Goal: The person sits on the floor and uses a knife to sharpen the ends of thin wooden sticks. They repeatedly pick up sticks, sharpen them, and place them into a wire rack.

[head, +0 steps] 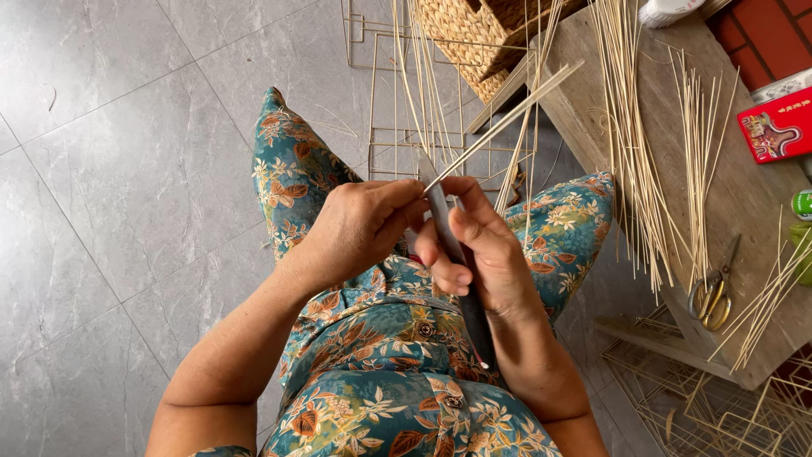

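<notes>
**A:** What did the 2 hands have between them?

**B:** The left hand (359,227) was curled narrow, its fingertips pinched on the near end of a thin pale strip (507,118). The right hand (478,250) was wrapped around a long grey blade (448,237), with the thumb laid along its side.

**A:** Where did the strip sit?

**B:** It ran from the pinch, above the lap, up and to the right, ending over the edge of the wooden bench (744,195). The blade's tip met the strip right at the left fingertips. Its dark handle end passed down under the right wrist, against the floral garment (381,338).

**A:** Was the blade cutting into the strip?

**B:** I could not tell; the fingers hid the contact.

**A:** And what lay around them?

**B:** A woven basket (474,34) stood beyond the knees, with a wire frame (406,135) on the grey tiled floor (127,169) just in front of it. Bundles of thin sticks (630,144) lay across the bench, some hanging over its near edge. A pair of scissors (715,292) with yellowish handles rested near the bench's lower end, well apart from both hands. A red box (774,127) sat at the bench's far side, and more wire frames (702,406) lay on the floor below.
</notes>
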